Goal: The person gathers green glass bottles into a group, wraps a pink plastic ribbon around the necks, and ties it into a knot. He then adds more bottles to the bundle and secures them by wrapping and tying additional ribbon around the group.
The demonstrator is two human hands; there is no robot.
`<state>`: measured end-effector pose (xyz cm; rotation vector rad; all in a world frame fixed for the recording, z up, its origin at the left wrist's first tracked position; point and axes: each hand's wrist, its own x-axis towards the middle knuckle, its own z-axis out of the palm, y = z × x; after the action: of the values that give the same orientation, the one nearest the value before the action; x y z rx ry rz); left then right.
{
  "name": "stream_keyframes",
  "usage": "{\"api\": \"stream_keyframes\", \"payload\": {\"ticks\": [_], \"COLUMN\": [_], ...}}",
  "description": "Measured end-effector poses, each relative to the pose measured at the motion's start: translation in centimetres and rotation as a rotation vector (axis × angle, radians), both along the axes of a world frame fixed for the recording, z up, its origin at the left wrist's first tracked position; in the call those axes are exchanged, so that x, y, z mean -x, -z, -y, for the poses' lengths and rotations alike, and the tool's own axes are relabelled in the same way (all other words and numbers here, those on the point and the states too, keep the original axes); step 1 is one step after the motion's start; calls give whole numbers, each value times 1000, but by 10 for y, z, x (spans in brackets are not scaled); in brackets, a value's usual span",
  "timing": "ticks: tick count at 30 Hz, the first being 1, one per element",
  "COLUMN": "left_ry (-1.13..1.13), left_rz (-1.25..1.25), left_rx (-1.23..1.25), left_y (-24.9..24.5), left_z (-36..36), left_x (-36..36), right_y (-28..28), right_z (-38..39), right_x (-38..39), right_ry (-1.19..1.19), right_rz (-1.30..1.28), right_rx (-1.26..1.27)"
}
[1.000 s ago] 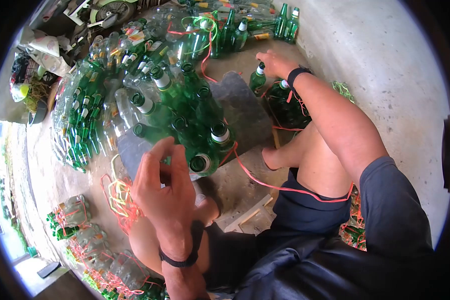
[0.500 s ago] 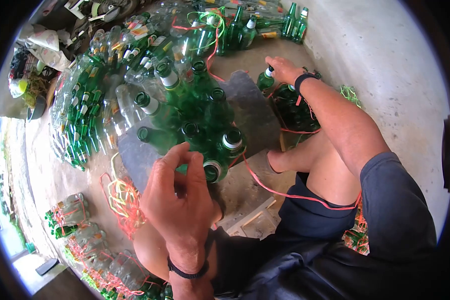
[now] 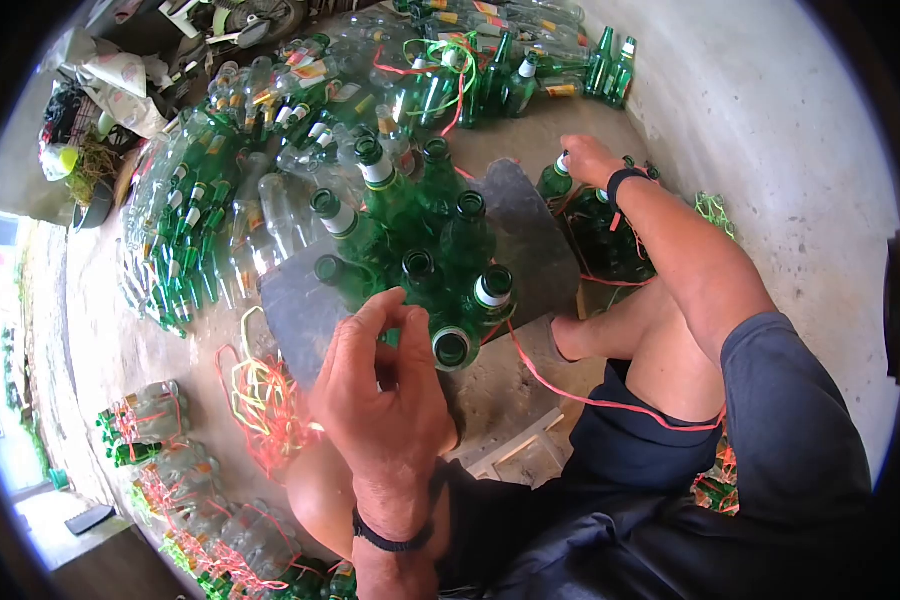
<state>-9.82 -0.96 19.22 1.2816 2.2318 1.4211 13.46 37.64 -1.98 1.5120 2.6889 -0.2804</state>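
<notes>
My right hand (image 3: pixel 592 160) reaches out to the right and grips the neck of a green glass bottle (image 3: pixel 554 183), beside more dark green bottles (image 3: pixel 605 235) standing by the wall. My left hand (image 3: pixel 385 390) is held low at the near side of an upright cluster of green bottles (image 3: pixel 395 195). Its fingers are curled towards the thumb, with a bit of green glass showing through the gap; what they hold, if anything, is hidden. Underneath the cluster is a dark grey board (image 3: pixel 535 245). Red plastic twine (image 3: pixel 570 392) runs from the cluster across my thigh.
Many clear and green bottles (image 3: pixel 205 190) lie piled at the back left. Tangled red and yellow twine (image 3: pixel 260 400) is left of my knee. Tied bottle bundles (image 3: pixel 195 490) line the lower left. A pale wall (image 3: pixel 760 120) rises on the right.
The view has shifted slightly, so everything appears a little further right and mostly lower. Both hands keep about the same place relative to the bottles; the right still grips the bottle neck.
</notes>
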Motion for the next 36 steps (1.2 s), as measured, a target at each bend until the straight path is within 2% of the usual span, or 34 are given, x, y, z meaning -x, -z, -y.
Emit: {"api": "stream_keyframes", "payload": {"ticks": [4, 9, 16, 18, 21, 22, 23, 29, 30, 36], "left_ry": [-15, -5, 16, 18, 29, 40, 36, 67, 66, 73], "left_rz": [28, 47, 50, 43, 43, 50, 48, 17, -3, -126], "left_rx": [-5, 0, -16, -9, -17, -36, -34, -3, 15, 102], "left_y": [1, 1, 2, 1, 6, 8, 9, 8, 9, 9], "left_z": [-2, -5, -5, -5, -6, -7, -7, -9, -9, -10], "left_x": [2, 1, 1, 2, 5, 6, 6, 5, 5, 6], "right_y": [-34, -96, -187, -213, -255, -280, -291, -333, -346, -346], "right_z": [-2, -1, 4, 9, 37, 57, 67, 120, 122, 147], "right_x": [12, 27, 42, 45, 54, 59, 61, 73, 69, 87], "right_ry": [165, 131, 110, 58, -46, 47, 43, -160, -133, -330], "right_rz": [5, -72, -316, -406, -552, -534, -537, -942, -919, -1109], "right_rx": [-22, -132, -456, -662, -776, -734, -731, -776, -644, -657]}}
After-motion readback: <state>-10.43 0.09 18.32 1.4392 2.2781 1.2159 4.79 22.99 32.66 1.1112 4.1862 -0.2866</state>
